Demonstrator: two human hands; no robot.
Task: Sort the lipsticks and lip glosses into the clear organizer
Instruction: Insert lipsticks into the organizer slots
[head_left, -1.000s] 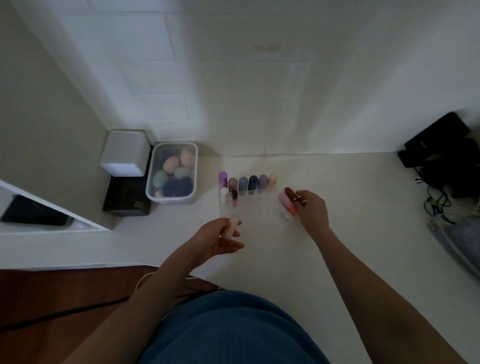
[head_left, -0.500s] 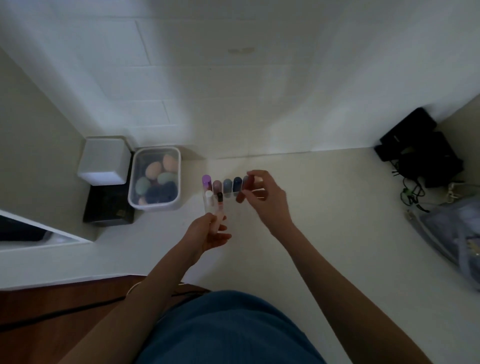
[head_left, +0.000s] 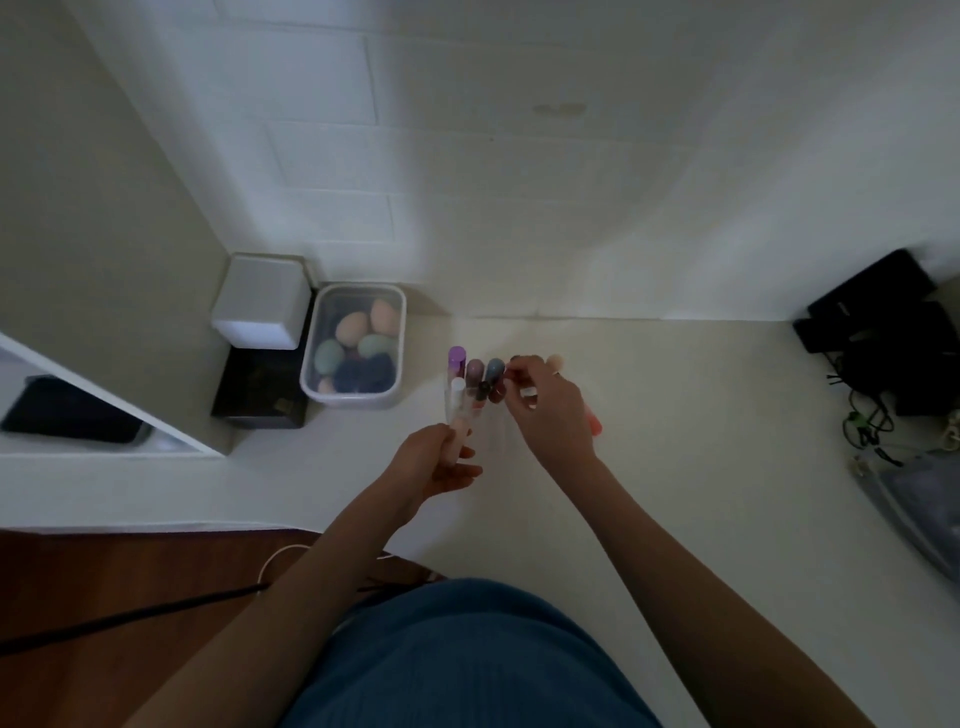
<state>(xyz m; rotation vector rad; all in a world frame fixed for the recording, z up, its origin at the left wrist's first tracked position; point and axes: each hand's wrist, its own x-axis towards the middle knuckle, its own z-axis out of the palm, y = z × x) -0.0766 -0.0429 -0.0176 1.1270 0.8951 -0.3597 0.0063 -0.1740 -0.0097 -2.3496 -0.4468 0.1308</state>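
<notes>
A white brick wall (head_left: 467, 156) is running behind a cream tabletop (head_left: 675, 441), with dim light falling across both. A clear lidded box (head_left: 356, 345) is sitting beside a white cube (head_left: 262, 301), and black cables (head_left: 872, 410) are lying at the right edge above brown wood flooring (head_left: 104, 597).

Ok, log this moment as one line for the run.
left hand: grips pale tube | right hand: fingertips at organizer tubes, pinkish tube under palm | step: sorting unfinished
</notes>
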